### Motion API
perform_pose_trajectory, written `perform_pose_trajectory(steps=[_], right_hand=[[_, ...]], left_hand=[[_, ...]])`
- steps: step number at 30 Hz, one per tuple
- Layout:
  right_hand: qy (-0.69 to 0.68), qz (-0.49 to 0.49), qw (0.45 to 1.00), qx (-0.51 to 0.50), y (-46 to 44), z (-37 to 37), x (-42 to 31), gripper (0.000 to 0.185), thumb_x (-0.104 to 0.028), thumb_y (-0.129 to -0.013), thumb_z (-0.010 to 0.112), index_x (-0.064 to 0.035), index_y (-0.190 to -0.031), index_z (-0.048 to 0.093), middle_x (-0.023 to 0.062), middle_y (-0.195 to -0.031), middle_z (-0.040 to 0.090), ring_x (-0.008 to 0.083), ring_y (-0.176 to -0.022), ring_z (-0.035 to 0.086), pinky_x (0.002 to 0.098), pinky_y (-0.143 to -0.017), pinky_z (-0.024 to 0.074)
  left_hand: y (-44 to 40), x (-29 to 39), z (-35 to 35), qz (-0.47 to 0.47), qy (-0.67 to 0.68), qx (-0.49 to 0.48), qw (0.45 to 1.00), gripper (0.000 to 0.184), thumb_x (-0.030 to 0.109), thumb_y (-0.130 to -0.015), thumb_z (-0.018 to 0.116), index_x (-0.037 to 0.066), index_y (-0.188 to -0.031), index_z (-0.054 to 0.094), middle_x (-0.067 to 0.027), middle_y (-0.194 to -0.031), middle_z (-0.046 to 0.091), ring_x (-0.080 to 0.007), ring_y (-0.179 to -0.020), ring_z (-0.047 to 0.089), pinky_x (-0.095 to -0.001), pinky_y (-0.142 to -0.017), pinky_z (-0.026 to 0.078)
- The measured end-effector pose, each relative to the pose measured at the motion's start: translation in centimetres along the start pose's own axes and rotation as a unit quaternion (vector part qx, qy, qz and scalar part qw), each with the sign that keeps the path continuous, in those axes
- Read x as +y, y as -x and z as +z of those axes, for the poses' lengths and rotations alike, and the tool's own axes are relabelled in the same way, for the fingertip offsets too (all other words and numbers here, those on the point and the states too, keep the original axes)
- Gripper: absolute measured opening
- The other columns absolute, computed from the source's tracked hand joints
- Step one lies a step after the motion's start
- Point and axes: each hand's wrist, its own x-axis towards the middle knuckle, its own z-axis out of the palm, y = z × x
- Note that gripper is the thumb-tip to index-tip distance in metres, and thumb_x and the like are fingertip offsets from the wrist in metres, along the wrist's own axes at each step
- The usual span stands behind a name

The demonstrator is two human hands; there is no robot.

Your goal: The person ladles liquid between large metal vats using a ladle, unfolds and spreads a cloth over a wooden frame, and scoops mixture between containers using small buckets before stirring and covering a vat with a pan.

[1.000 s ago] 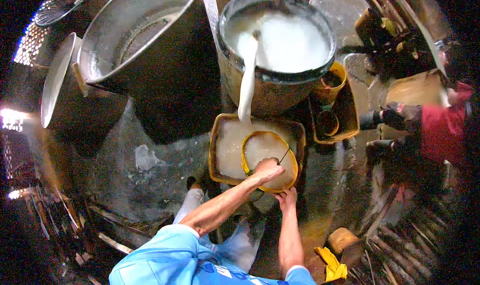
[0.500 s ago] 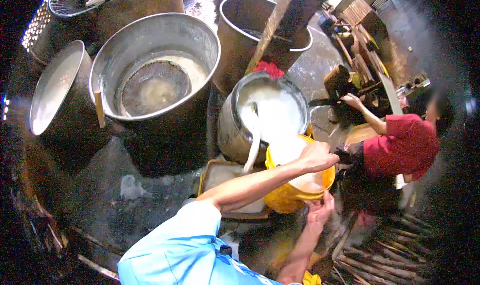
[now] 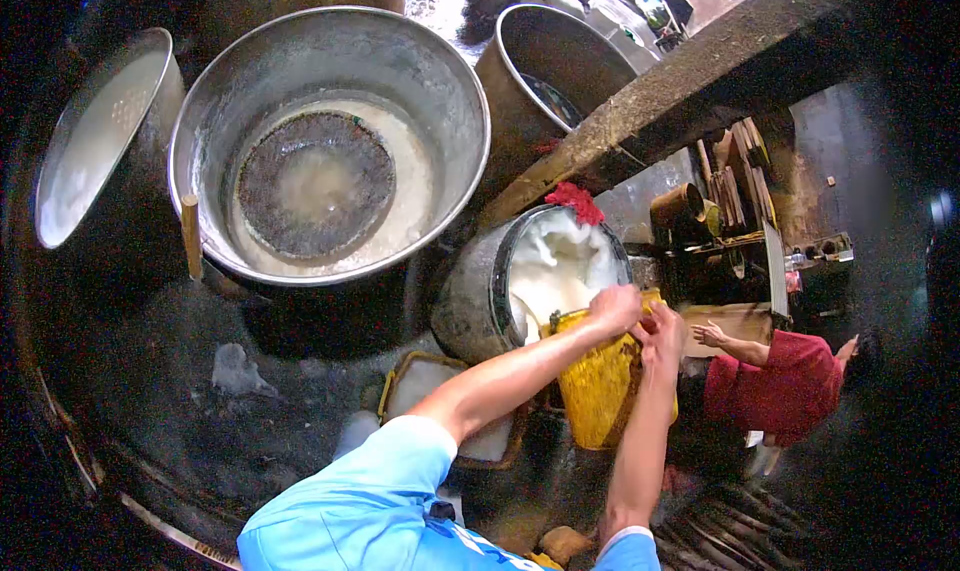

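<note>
My left hand (image 3: 617,309) is closed on the upper edge of a yellow bucket (image 3: 598,396). Close beside it, my right hand (image 3: 662,331) also grips the bucket near its top, its fingers partly hidden. The bucket leans toward a dark, round vat (image 3: 470,301), and its inside is turned away from me. Frothy white liquid (image 3: 562,261) swirls in the vat, right by the bucket's mouth. A red cloth (image 3: 576,202) lies on the vat's far rim.
A large metal pot (image 3: 440,91) holding a dark round disc stands left. Farther left is a pan of whitish liquid (image 3: 100,141). A thick wooden beam (image 3: 660,101) crosses above the vat. A shallow tray (image 3: 425,379) sits below. Another person in red (image 3: 780,381) is at right.
The bucket has tipped over toward the vat, and the liquid there is now churned. My right hand has moved up beside my left. The beam looms larger, and the other person's hand has lifted.
</note>
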Motion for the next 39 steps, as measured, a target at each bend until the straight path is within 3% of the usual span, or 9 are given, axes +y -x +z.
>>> perform_pose_trajectory(steps=[9, 17, 21, 24, 28, 31, 32, 35, 39], right_hand=[[-0.004, 0.066, 0.996, -0.061, -3.2, 4.4, 0.9, 0.015, -0.018, -0.079, 0.059, -0.0064, -0.089, 0.058, 0.0073, -0.08, 0.056, 0.019, -0.071, 0.056, 0.0432, -0.068, 0.0518], [-0.084, -0.148, 0.985, -0.012, 12.5, -7.1, 2.8, 0.037, -0.019, -0.086, 0.055, -0.0029, -0.119, 0.047, 0.0093, -0.106, 0.057, 0.0223, -0.096, 0.057, 0.0437, -0.078, 0.0516], [-0.212, 0.051, 0.967, 0.13, 20.7, -18.7, 13.1, 0.033, -0.025, -0.085, 0.057, -0.008, -0.113, 0.053, 0.0086, -0.105, 0.059, 0.0198, -0.095, 0.057, 0.0354, -0.077, 0.0513], [-0.212, 0.129, 0.966, 0.071, 23.7, -27.7, 29.0, 0.025, -0.022, -0.083, 0.059, -0.01, -0.104, 0.054, 0.0056, -0.1, 0.059, 0.0162, -0.085, 0.058, 0.0289, -0.069, 0.0516], [-0.184, 0.145, 0.97, 0.063, 22.9, -21.8, 34.2, 0.034, -0.007, -0.078, 0.064, -0.0084, -0.109, 0.05, 0.0041, -0.098, 0.057, 0.0162, -0.08, 0.058, 0.0312, -0.057, 0.0531], [0.003, 0.216, 0.976, -0.034, 17.1, -18.2, 46.6, 0.046, -0.009, -0.075, 0.07, -0.008, -0.116, 0.047, 0.0053, -0.105, 0.057, 0.0208, -0.09, 0.059, 0.0328, -0.064, 0.054], [0.059, 0.195, 0.979, -0.023, 15.9, -16.6, 50.5, 0.047, -0.015, -0.072, 0.074, -0.0059, -0.112, 0.049, 0.0072, -0.101, 0.058, 0.0241, -0.088, 0.06, 0.0347, -0.067, 0.0528], [0.422, 0.041, 0.905, -0.034, 13.3, -10.7, 57.3, 0.061, -0.031, -0.06, 0.083, -0.0002, -0.102, 0.052, 0.0162, -0.091, 0.062, 0.0357, -0.084, 0.06, 0.0425, -0.072, 0.0492], [0.499, 0.081, 0.862, -0.046, 11.6, -4.0, 63.2, 0.068, -0.033, -0.052, 0.086, 0.0024, -0.099, 0.052, 0.0222, -0.087, 0.061, 0.0392, -0.086, 0.059, 0.047, -0.074, 0.0466]], left_hand=[[-3.2, -4.7, -1.6, -0.074, 0.028, 0.087, 0.993, 0.033, 0.031, -0.085, 0.045, 0.005, -0.089, 0.066, -0.0199, -0.095, 0.064, -0.0371, -0.09, 0.061, -0.0469, -0.077, 0.048], [8.4, 1.9, 4.6, 0.092, 0.021, -0.023, 0.995, 0.031, 0.033, -0.084, 0.051, 0.008, -0.097, 0.066, -0.0174, -0.089, 0.065, -0.0341, -0.082, 0.062, -0.0443, -0.077, 0.048], [18.3, -0.4, 17.0, 0.169, 0.036, -0.079, 0.982, 0.043, 0.029, -0.077, 0.056, 0.002, -0.111, 0.059, -0.0199, -0.103, 0.061, -0.0363, -0.094, 0.059, -0.043, -0.086, 0.046], [24.6, -2.3, 18.7, -0.001, 0.043, -0.263, 0.964, 0.053, 0.034, -0.077, 0.059, 0.005, -0.12, 0.054, -0.0206, -0.107, 0.061, -0.0364, -0.098, 0.058, -0.0432, -0.088, 0.045], [25.0, -14.3, 20.9, -0.202, -0.019, -0.195, 0.96, 0.036, 0.035, -0.075, 0.058, 0.009, -0.099, 0.064, -0.017, -0.097, 0.064, -0.0321, -0.093, 0.061, -0.0428, -0.082, 0.047], [24.7, -34.8, 25.1, -0.285, 0.019, -0.064, 0.956, 0.029, 0.033, -0.073, 0.06, 0.008, -0.087, 0.061, -0.0148, -0.089, 0.064, -0.0318, -0.085, 0.061, -0.0407, -0.075, 0.046], [25.6, -45.9, 29.9, -0.174, -0.044, -0.017, 0.984, 0.024, 0.029, -0.075, 0.06, 0.007, -0.086, 0.058, -0.0151, -0.084, 0.063, -0.0318, -0.08, 0.059, -0.0399, -0.073, 0.045], [27.1, -58.5, 30.1, -0.236, 0.313, 0.004, 0.92, 0.014, 0.018, -0.081, 0.053, 0.006, -0.085, 0.056, -0.0093, -0.077, 0.06, -0.0231, -0.071, 0.057, -0.0335, -0.067, 0.045], [27.3, -62.7, 26.5, -0.305, 0.299, -0.026, 0.904, 0.019, 0.015, -0.08, 0.054, 0.006, -0.095, 0.059, -0.0049, -0.085, 0.063, -0.0187, -0.078, 0.058, -0.0322, -0.071, 0.047]])
